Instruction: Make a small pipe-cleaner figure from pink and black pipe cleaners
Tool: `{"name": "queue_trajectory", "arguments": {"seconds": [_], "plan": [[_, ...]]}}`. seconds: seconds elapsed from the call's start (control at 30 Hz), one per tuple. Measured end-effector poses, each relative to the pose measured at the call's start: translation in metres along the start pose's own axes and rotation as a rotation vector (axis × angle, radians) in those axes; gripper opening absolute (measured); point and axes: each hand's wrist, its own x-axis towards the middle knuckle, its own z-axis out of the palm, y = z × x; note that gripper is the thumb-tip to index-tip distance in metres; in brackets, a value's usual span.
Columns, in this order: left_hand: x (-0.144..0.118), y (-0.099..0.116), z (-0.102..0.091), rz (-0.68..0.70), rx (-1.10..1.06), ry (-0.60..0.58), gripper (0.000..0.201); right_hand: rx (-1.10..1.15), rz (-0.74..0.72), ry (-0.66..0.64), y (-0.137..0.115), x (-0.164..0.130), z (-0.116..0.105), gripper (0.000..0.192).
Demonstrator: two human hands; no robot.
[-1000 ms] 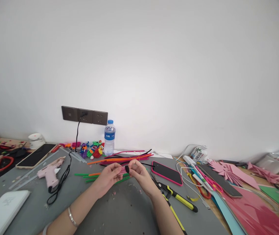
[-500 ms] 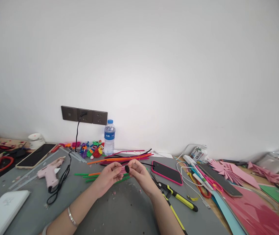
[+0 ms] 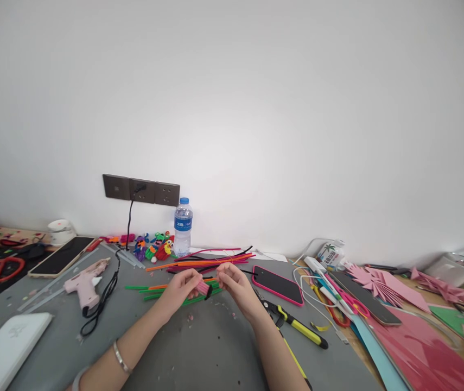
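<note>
My left hand (image 3: 180,293) is closed around a small pink coil with a black end (image 3: 204,288), which looks wound from pipe cleaners. The black end points down and to the right. Just right of it, my right hand (image 3: 234,282) is raised with thumb and fingertips pinched together, apart from the coil. Whether anything tiny sits in that pinch cannot be made out. Behind both hands lie loose orange and pink pipe cleaners (image 3: 199,265), and green pipe cleaners (image 3: 152,296) lie by my left hand. Yellow-handled pliers (image 3: 299,326) rest beside my right forearm.
A pink glue gun (image 3: 85,285) with its black cord lies at left, near a white box-like slab (image 3: 12,347). Finished pipe-cleaner figures (image 3: 160,247) and a water bottle (image 3: 183,231) stand by the wall. A pink-cased phone (image 3: 278,285) and red paper (image 3: 423,347) lie at right.
My right fingers have come off the black end of the coil and moved slightly up. The coil has tipped downward in my left hand. Another person's hand at far left has left view.
</note>
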Motion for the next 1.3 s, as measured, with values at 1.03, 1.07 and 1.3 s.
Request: {"name": "queue_trajectory", "arguments": {"seconds": [1.03,1.07,1.3], "plan": [[-0.014,-0.002,0.015,0.255,0.804,-0.253,0.026,0.123,-0.079,0.278,0.007,0.011,-0.011,0.029],[-0.014,-0.003,0.015,0.292,0.831,-0.253,0.026,0.115,-0.079,0.277,0.008,0.011,-0.012,0.029],[-0.012,-0.006,0.019,0.454,1.016,-0.287,0.028,0.087,-0.093,0.251,0.011,0.01,-0.013,0.026]]}}
